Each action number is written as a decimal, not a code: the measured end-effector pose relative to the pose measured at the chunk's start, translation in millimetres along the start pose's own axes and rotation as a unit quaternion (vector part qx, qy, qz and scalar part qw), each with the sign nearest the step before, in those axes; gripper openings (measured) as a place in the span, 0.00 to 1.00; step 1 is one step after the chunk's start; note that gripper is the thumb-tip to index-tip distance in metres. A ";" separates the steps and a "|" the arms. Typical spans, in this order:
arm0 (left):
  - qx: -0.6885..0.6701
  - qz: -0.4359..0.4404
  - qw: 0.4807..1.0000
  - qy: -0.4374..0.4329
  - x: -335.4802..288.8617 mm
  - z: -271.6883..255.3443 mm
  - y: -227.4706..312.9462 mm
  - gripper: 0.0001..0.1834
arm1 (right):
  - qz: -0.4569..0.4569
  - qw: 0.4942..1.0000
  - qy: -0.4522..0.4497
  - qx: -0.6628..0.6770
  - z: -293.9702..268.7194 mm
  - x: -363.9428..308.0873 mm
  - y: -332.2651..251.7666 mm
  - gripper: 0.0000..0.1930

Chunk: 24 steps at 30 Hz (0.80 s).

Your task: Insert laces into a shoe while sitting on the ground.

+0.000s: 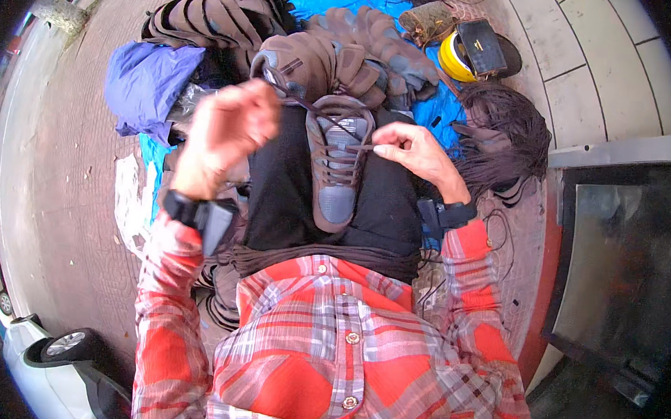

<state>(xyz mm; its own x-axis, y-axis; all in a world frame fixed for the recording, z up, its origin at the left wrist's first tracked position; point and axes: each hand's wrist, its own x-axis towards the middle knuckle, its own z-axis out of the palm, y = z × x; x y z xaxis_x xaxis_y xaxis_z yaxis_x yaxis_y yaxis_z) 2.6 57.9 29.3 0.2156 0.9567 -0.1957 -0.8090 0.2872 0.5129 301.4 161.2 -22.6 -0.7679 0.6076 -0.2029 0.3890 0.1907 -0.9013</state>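
A brown and grey shoe (335, 198) lies across the black trousers on my lap, its toe toward me. Dark laces cross its tongue in rows. My right hand (419, 155) pinches a shoelace (361, 147) between thumb and fingertips at the shoe's right side. My left hand (233, 132) is raised to the left of the shoe, blurred by motion, with its fingers curled in. A dark length of lace runs from the top eyelets up to those fingers. A bundle of brown laces (324, 254) lies across my waist.
Many brown shoe uppers (229, 7) are piled ahead on a blue sheet (311, 1). A purple cloth (151, 88) lies left, a heap of dark laces (504, 136) right. Behind that stand a yellow roll (455, 58) and a dark box (480, 48). Parked cars line the left.
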 end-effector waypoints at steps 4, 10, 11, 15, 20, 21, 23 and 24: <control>0.082 0.095 0.990 -0.072 -25.2 50.4 48.8 0.10 | -0.075 0.992 0.083 0.066 13.3 21.3 -35.4 0.14; 0.483 0.103 0.869 -0.003 32.2 28.7 16.1 0.16 | -0.099 0.991 0.071 0.058 5.5 42.9 -148.7 0.12; 0.628 0.107 0.769 0.057 52.8 13.3 -12.8 0.13 | -0.118 0.988 0.096 0.032 -3.1 47.1 -141.9 0.12; 0.880 0.273 0.389 -0.007 91.6 -24.8 -86.9 0.15 | -0.146 0.975 0.164 -0.011 -19.5 36.6 -150.5 0.11; 0.574 0.155 0.803 0.041 88.7 1.7 -75.2 0.10 | -0.210 0.949 0.225 -0.060 -30.3 28.2 -161.0 0.11; 0.387 0.105 0.915 0.036 80.3 19.2 -66.3 0.10 | -0.129 0.975 0.179 0.033 -29.5 19.3 -171.2 0.10; 0.354 0.221 0.909 0.006 59.2 44.4 -42.1 0.10 | -0.136 0.977 0.155 0.051 -28.3 15.0 -180.6 0.09; 0.395 0.268 0.879 0.012 50.7 63.2 -32.2 0.11 | -0.140 0.975 0.159 0.068 -27.6 13.3 -182.0 0.09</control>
<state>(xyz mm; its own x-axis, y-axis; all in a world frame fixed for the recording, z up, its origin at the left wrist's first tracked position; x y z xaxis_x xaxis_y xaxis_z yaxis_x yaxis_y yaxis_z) 74.2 100.2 55.7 -0.1005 0.9659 0.2385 -0.1570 -0.2521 0.9549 234.5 155.9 149.3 -0.6295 0.7588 0.1675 0.0998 0.2927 -0.9510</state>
